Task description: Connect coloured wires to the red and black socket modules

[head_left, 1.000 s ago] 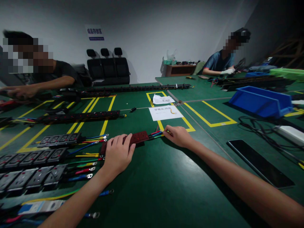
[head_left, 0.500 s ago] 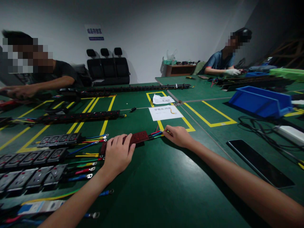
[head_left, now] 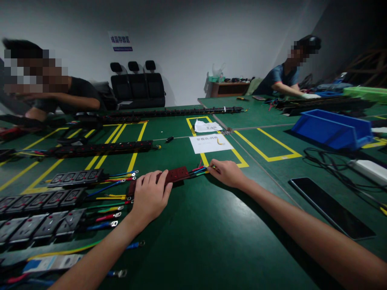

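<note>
A dark red socket strip [head_left: 178, 175] lies on the green table, slightly tilted across my view. My left hand [head_left: 151, 195] is laid over its left part, fingers curled over the far edge and thumb along the near side. From the strip's right end come several thin wires [head_left: 198, 171], coloured red, blue, green and yellow. My right hand [head_left: 225, 172] pinches their ends between thumb and fingers; the very tips are hidden. Left of my left hand are black socket modules [head_left: 75, 177] in rows, their coloured leads ending in ring terminals [head_left: 114, 224].
Beyond the hands lies a white paper sheet [head_left: 208, 146] among yellow tape lines. On the right are a phone [head_left: 331, 207], a blue bin [head_left: 331, 129] and black cables [head_left: 323, 161]. Long black strips [head_left: 102, 149] lie at left. Two co-workers sit across the table.
Both my hands and the red strip stay in place. The left co-worker has raised a hand towards the head; the right co-worker's gloved hand has moved right and down.
</note>
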Demonstrator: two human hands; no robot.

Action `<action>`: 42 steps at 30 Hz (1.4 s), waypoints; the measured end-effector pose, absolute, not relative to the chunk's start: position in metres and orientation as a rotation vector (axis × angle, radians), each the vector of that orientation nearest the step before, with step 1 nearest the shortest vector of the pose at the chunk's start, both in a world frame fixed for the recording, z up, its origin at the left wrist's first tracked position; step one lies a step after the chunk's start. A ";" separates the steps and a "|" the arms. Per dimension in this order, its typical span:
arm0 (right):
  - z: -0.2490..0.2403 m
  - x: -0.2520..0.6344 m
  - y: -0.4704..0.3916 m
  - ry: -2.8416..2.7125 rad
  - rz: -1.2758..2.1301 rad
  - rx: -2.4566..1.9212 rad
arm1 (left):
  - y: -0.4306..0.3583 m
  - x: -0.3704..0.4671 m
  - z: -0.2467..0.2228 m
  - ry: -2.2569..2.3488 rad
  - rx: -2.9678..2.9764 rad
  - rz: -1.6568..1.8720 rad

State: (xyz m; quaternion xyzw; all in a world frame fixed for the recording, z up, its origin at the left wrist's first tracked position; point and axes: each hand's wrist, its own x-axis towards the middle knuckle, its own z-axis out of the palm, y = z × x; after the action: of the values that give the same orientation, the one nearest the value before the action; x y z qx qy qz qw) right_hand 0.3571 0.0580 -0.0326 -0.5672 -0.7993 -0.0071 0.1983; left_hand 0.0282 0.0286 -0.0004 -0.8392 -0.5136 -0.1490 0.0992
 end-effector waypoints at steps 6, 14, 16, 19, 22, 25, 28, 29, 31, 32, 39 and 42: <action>-0.033 0.357 0.058 -2.234 -0.018 -1.589 | 0.028 0.028 0.001 -1.532 -2.503 -0.454; -0.032 0.356 0.057 -2.234 -0.023 -1.603 | 0.029 0.027 -0.001 -1.531 -2.509 -0.468; -0.032 0.356 0.058 -2.236 -0.025 -1.605 | 0.029 0.027 -0.001 -1.527 -2.509 -0.466; -0.033 0.357 0.058 -2.237 -0.033 -1.598 | 0.029 0.027 -0.001 -1.519 -2.505 -0.465; -0.034 0.357 0.059 -2.230 -0.041 -1.599 | 0.029 0.028 -0.001 -1.519 -2.496 -0.463; -0.035 0.358 0.059 -2.226 -0.033 -1.591 | 0.029 0.028 -0.001 -1.519 -2.493 -0.467; -0.036 0.359 0.059 -2.230 -0.022 -1.574 | 0.029 0.027 -0.002 -1.519 -2.497 -0.477; -0.036 0.359 0.059 -2.234 -0.022 -1.571 | 0.029 0.027 -0.002 -1.521 -2.498 -0.477; -0.036 0.359 0.059 -2.241 -0.029 -1.572 | 0.029 0.027 -0.002 -1.527 -2.500 -0.472; -0.035 0.359 0.059 -2.243 -0.037 -1.576 | 0.029 0.027 -0.002 -1.529 -2.501 -0.469; -0.033 0.357 0.058 -2.260 -0.063 -1.590 | 0.029 0.028 0.000 -1.537 -2.496 -0.461; -0.033 0.357 0.058 -2.261 -0.068 -1.591 | 0.029 0.028 0.000 -1.537 -2.495 -0.469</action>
State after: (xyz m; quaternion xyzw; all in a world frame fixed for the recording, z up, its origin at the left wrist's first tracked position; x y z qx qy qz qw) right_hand 0.3565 0.0579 -0.0328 -0.5651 -0.8031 -0.0241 0.1872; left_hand 0.0280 0.0285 -0.0004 -0.8375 -0.5161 -0.1573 0.0867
